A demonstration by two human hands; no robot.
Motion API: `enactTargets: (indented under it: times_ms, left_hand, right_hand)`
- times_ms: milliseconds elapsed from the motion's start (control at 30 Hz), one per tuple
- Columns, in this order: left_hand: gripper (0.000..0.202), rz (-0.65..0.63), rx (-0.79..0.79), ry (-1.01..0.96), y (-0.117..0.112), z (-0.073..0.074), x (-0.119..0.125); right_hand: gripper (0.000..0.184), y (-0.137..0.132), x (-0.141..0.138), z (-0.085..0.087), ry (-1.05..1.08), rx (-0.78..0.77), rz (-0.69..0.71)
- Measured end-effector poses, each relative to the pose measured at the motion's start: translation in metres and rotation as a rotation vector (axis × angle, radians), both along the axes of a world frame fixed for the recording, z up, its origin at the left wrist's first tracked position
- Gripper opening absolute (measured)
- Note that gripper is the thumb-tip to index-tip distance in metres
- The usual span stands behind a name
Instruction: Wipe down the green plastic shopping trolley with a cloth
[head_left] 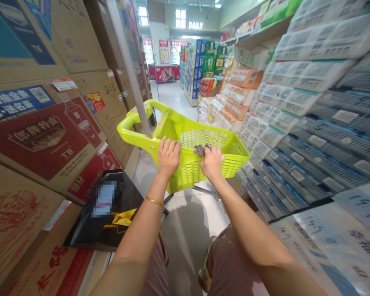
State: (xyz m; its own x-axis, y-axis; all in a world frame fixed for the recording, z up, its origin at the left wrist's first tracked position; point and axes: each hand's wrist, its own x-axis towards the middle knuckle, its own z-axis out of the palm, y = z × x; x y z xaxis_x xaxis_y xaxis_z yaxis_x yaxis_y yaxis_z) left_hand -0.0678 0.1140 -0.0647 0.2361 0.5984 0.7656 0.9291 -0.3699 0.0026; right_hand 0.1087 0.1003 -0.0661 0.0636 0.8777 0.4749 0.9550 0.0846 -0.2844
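Observation:
A lime-green plastic shopping basket on wheels (222, 144) stands in the aisle in front of me, its handle bar to the left. My left hand (168, 157) is curled over the basket's near rim. My right hand (212, 161) grips the same rim further right and pinches a small dark grey crumpled thing, perhaps a cloth (200, 149), against it. A thin gold bangle sits on my left wrist.
Stacked brown and red cartons (46, 135) wall the left side. Shelves of packaged tissue packs (296, 123) line the right. A black bag (111, 213) with a yellow item lies at lower left. The white aisle floor (175, 96) runs ahead to coloured displays.

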Motion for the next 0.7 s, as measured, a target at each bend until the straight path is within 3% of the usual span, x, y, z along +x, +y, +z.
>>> enactTargets:
  times_ms: [100, 200, 333, 533, 700]
  left_hand:
    - [0.031, 0.038, 0.061, -0.087, 0.001, -0.010, 0.005]
    - [0.029, 0.080, 0.046, -0.126, 0.001, -0.015, 0.007]
    - [0.029, 0.077, -0.001, -0.122, 0.001, -0.014, -0.001]
    - [0.030, 0.035, -0.003, -0.091, -0.001, -0.012, -0.014]
    - [0.030, -0.024, -0.010, -0.040, -0.004, -0.010, -0.015]
  right_hand:
    - [0.035, -0.005, -0.022, 0.008, 0.009, -0.008, 0.000]
    - [0.038, -0.008, -0.050, 0.016, 0.049, 0.019, 0.144]
    - [0.042, -0.006, -0.071, 0.016, 0.079, 0.042, 0.209]
    - [0.044, 0.006, -0.054, 0.004, -0.051, 0.065, 0.271]
    - [0.040, 0.008, -0.030, -0.002, -0.062, 0.111, 0.218]
